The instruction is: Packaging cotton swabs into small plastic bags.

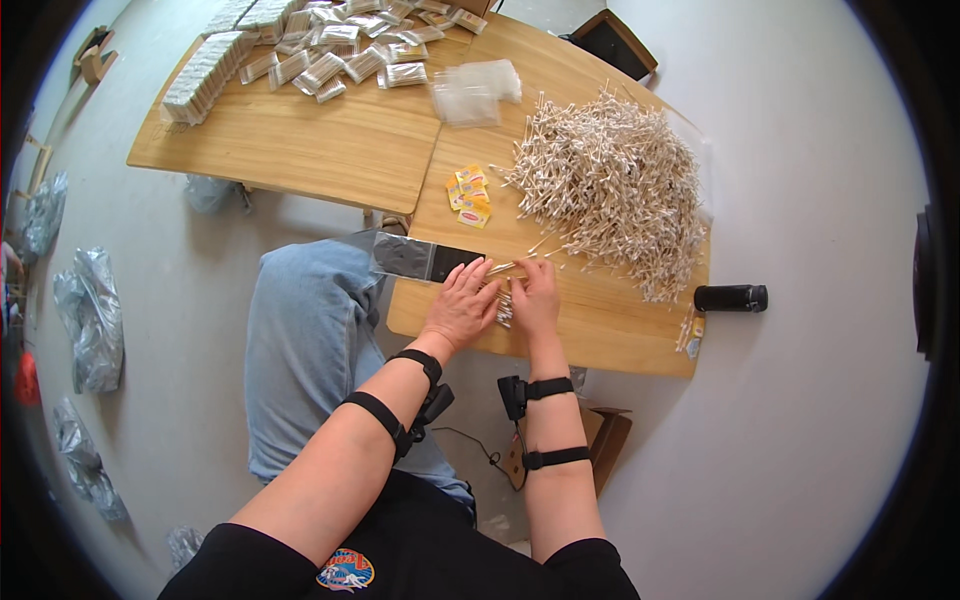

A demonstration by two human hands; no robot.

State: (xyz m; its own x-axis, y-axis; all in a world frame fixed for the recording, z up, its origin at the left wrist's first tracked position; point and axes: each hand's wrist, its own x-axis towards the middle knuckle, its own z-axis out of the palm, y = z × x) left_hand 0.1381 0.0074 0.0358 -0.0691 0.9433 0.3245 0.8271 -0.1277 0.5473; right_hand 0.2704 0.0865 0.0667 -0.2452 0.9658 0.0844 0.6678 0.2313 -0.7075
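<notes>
My left hand (pixel 463 306) lies with fingers stretched out over the near edge of the table, its fingertips at a small row of cotton swabs (pixel 505 310). Close beside it, my right hand (pixel 536 302) has its fingers and thumb drawn together on a few cotton swabs, partly hidden by the fingers. A flat clear plastic bag (pixel 403 257) with a black strip (pixel 450 263) reaches out from under the left hand toward my knee. Beyond the right hand rises a big loose heap of cotton swabs (pixel 610 180).
Small yellow cards (pixel 468 196) lie left of the heap, and clear empty bags (pixel 470 95) farther back. Filled swab packs (pixel 340 50) cover the far left, beside stacked packs (pixel 205 80). A black cylinder (pixel 730 298) sits at the right edge. Plastic bags (pixel 90 320) rest on the floor.
</notes>
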